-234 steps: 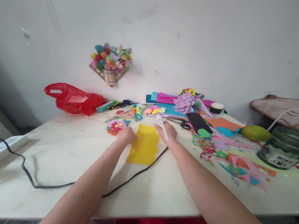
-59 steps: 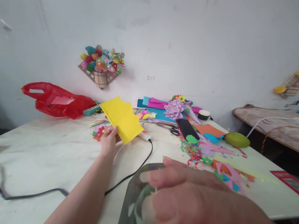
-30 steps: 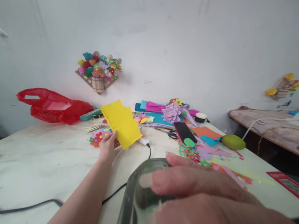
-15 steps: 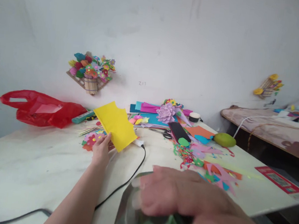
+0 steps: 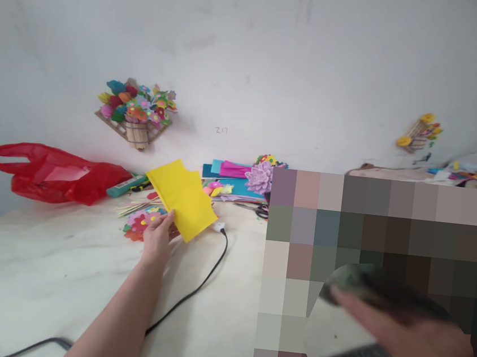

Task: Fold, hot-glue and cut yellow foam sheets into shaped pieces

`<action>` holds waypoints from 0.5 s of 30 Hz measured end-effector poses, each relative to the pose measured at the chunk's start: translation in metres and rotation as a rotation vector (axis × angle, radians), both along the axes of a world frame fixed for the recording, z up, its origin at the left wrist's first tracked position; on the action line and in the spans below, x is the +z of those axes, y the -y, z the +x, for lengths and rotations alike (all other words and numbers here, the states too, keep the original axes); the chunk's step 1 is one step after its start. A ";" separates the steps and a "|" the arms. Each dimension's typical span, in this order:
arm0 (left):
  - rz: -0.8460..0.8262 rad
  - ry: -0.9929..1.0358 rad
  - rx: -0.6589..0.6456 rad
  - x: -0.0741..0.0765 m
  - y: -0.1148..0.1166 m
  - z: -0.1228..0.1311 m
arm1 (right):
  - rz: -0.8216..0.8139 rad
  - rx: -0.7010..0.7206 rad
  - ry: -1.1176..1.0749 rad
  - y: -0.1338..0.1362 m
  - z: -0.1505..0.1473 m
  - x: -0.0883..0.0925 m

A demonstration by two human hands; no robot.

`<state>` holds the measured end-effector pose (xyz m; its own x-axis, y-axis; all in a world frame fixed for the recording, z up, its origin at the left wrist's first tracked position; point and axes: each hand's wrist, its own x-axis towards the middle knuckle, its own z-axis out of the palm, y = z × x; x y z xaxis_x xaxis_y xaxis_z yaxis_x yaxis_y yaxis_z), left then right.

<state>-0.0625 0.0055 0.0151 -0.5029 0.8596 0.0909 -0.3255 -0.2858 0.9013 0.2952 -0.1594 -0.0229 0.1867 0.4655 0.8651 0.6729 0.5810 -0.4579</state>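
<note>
My left hand (image 5: 158, 238) is closed on the lower left edge of a yellow craft sheet (image 5: 185, 198), which has pieces cut out of its upper and right edges. The sheet is tilted up above the table. Behind that hand lie colourful flower cut-outs (image 5: 142, 222). At the lower right, my right hand (image 5: 421, 345) is smeared by motion, its fingers closed around a dark green thing (image 5: 364, 277) that is too blurred to name. Large blurred-out squares cover the area around it.
A red plastic bag (image 5: 63, 177) lies at the left of the white table (image 5: 41, 271). A black cord (image 5: 192, 296) crosses the table. Scissors (image 5: 261, 209), a lilac flower (image 5: 259, 178) and coloured sheets (image 5: 239, 170) lie at the back. Flower ornaments (image 5: 138, 114) hang on the wall.
My right hand has moved right and away from the camera, with the green thing. The view has shifted slightly right. My left hand keeps its hold on the yellow sheet.
</note>
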 end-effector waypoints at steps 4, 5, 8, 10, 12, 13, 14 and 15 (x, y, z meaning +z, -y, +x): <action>-0.002 0.006 0.010 0.001 0.001 0.001 | 0.024 -0.288 -0.284 -0.061 0.019 0.098; 0.002 0.009 0.012 0.002 0.001 0.001 | -0.008 -0.470 -0.325 -0.073 0.032 0.102; 0.008 0.017 0.002 0.003 0.002 0.001 | -0.245 -0.856 -0.398 -0.104 0.084 0.079; 0.000 0.023 -0.003 0.003 0.002 0.001 | -0.339 -0.933 -0.424 -0.121 0.117 0.055; -0.006 0.023 -0.003 0.003 0.002 0.001 | -0.417 -0.951 -0.429 -0.136 0.141 0.037; -0.003 0.021 -0.002 0.002 0.002 0.000 | -0.448 -0.977 -0.447 -0.142 0.150 0.030; 0.002 0.022 -0.004 0.002 0.001 0.000 | -0.480 -0.966 -0.433 -0.148 0.157 0.024; 0.009 0.024 -0.007 0.002 0.001 -0.001 | -0.501 -0.968 -0.443 -0.154 0.163 0.019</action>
